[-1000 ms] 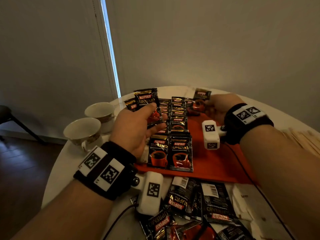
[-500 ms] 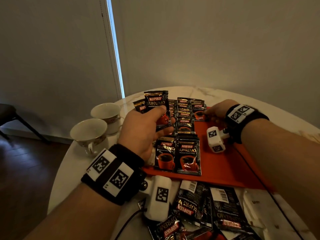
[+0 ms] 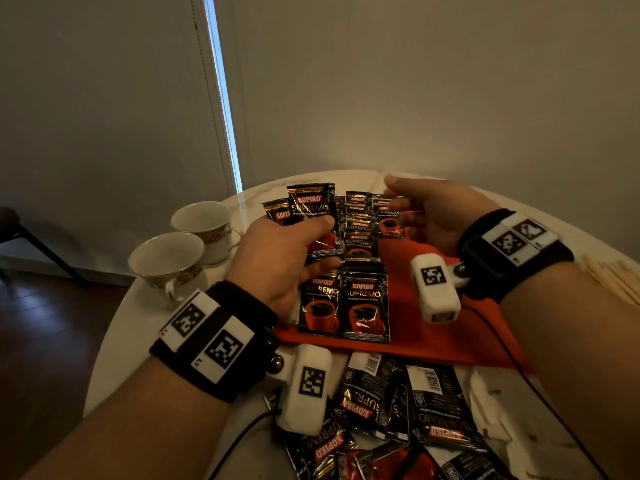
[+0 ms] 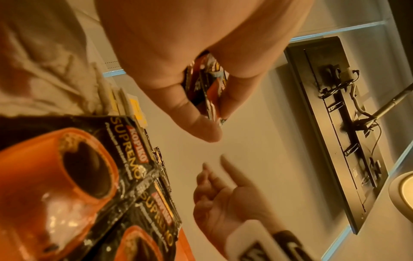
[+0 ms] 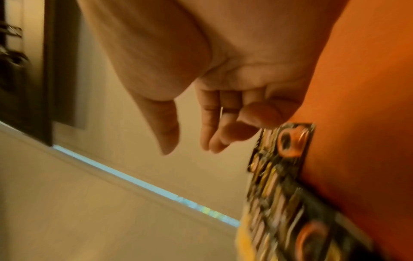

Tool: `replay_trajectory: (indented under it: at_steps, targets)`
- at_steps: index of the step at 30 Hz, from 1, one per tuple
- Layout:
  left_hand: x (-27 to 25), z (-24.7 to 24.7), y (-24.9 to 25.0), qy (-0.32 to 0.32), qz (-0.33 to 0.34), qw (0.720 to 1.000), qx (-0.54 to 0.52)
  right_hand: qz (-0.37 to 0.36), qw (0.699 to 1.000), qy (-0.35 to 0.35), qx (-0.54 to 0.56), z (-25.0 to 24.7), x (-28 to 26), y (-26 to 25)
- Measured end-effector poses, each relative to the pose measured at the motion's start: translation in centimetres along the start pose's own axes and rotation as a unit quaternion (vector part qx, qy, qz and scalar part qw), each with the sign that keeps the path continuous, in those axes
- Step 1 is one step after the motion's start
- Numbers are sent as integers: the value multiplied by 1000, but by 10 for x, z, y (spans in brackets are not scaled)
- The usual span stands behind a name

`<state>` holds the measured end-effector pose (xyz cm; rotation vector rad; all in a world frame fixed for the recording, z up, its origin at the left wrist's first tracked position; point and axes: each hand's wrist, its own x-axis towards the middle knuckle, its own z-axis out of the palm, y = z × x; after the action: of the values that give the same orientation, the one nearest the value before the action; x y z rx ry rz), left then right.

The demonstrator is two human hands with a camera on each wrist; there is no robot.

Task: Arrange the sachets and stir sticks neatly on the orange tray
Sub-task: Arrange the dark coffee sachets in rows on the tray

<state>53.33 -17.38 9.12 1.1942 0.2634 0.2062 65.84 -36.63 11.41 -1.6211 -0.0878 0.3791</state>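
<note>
My left hand (image 3: 294, 251) holds a small fan of black coffee sachets (image 3: 313, 216) upright over the left side of the orange tray (image 3: 426, 327); the left wrist view shows thumb and fingers pinching the held sachets (image 4: 210, 91). Overlapping rows of sachets (image 3: 360, 237) lie along the tray's left part, with a near pair (image 3: 346, 303) at the front. My right hand (image 3: 412, 209) hovers empty over the tray's far end, fingers loosely spread (image 5: 210, 127). Wooden stir sticks (image 3: 613, 278) lie on the table at the far right.
Two white teacups (image 3: 169, 261) stand left of the tray on the round white table (image 3: 114, 341). A loose heap of sachets (image 3: 408, 420) lies at the table's near edge, with white paper (image 3: 502, 407) to its right. A wall stands close behind.
My right hand has let go of the sachet it set at the tray's far end and lifted off it, empty. My left hand keeps its fan of sachets, barely moved.
</note>
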Motion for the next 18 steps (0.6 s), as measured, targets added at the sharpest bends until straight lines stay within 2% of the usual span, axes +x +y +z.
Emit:
replay_trajectory:
  at_steps: [2,4,8,14,18]
  targets:
    - [-2,1,-1,-11,8,1000,25,-35,994,-98,-25,17,-27,-4]
    - [-5,1,-2,-31,18,998,53,-74,984,-142,-72,31,-43,-3]
    - [-9,1,-2,-48,23,995,83,-126,984,-122,-5,43,-47,7]
    - [-8,5,2,-18,0,1000,-15,-70,987,-88,119,37,-39,19]
    - [-11,6,4,-47,1,998,-44,-61,977,-65,194,39,-42,15]
